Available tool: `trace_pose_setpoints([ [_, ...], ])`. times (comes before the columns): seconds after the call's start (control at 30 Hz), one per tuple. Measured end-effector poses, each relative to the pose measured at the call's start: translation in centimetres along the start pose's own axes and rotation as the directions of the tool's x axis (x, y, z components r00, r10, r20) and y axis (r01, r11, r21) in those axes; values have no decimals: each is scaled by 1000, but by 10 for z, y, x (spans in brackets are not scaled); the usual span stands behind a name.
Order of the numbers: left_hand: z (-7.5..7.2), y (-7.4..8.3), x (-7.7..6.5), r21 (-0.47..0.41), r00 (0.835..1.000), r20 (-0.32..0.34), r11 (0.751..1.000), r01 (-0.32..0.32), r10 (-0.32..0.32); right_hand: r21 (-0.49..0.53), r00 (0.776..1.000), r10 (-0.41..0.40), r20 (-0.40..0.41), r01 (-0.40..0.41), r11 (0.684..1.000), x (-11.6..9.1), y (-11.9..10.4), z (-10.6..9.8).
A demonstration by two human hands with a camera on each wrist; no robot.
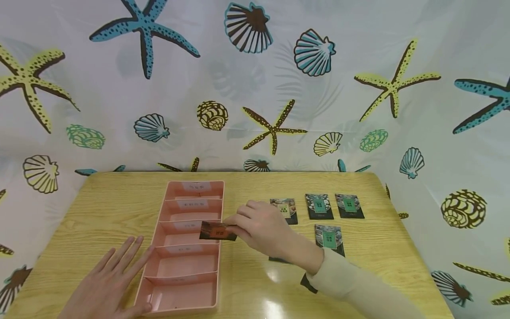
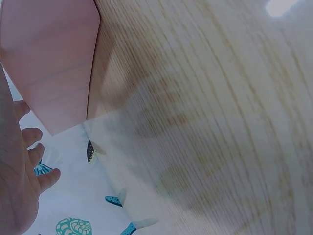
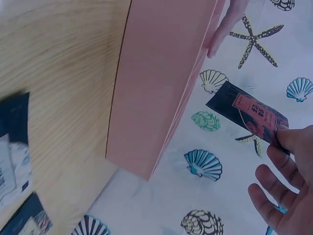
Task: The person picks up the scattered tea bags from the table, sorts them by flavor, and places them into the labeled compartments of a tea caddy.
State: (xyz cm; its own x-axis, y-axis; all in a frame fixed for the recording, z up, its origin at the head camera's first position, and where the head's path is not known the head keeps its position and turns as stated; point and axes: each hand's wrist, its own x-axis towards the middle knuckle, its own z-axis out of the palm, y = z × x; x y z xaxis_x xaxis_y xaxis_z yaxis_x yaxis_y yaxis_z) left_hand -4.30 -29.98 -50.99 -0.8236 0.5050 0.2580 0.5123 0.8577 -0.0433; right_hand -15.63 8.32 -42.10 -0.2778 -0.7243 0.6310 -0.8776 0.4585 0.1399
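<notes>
A pink box (image 1: 218,277) with several compartments in a row stands on the table, and a pale label marks most of the compartments. My right hand (image 1: 267,228) pinches one end of a small dark packet with a red label (image 1: 209,230) between thumb and fingers. That packet hangs over the right side of the box, about level with the middle compartments. Spread along the box's left side, my left hand (image 1: 105,283) has straight fingers, with its index fingertip and thumb at the box edge. In the right wrist view the packet (image 3: 249,111) shows its printed front.
On the wooden table (image 1: 382,266), to the right, lie several dark packets with green or yellowish labels, among them one green-labelled packet (image 1: 319,207) at the back. My right forearm partly covers others. A shell-patterned cloth (image 1: 223,150) hangs behind the table.
</notes>
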Motion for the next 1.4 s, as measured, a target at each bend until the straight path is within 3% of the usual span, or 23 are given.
trace_pose_setpoints([
  [0.23, 1, -1, 0, 7, 1000, 1, 1000, -3, 3, 31, 999, -31, 27, 30, 999, 11, -19, 17],
  [0.57, 1, -2, -1, 16, 1000, 13, 1000, -3, 3, -17, 986, -63, 157, 66, 998, 14, -44, 43],
  [0.67, 1, -1, -1, 23, 1000, 17, 1000, 0, 0, -42, 968, -78, 237, 91, 995, 13, -50, 49],
  [0.87, 1, -2, 0, 27, 1000, 28, 1000, 10, -11, -45, 911, -74, 406, 100, 994, 11, -58, 56],
  [1.1, 0, 0, 0, 21, 999, 31, 1000, 12, -13, -58, 893, -73, 444, 110, 992, 5, -61, 64],
  [1.3, 1, -1, 1, 19, 999, 46, 1000, 15, -16, -49, 850, -70, 522, 111, 993, 4, -52, 58],
  [1.4, 1, -1, 1, 20, 999, 40, 1000, 10, -11, -55, 842, -65, 536, 112, 992, 3, -45, 51],
])
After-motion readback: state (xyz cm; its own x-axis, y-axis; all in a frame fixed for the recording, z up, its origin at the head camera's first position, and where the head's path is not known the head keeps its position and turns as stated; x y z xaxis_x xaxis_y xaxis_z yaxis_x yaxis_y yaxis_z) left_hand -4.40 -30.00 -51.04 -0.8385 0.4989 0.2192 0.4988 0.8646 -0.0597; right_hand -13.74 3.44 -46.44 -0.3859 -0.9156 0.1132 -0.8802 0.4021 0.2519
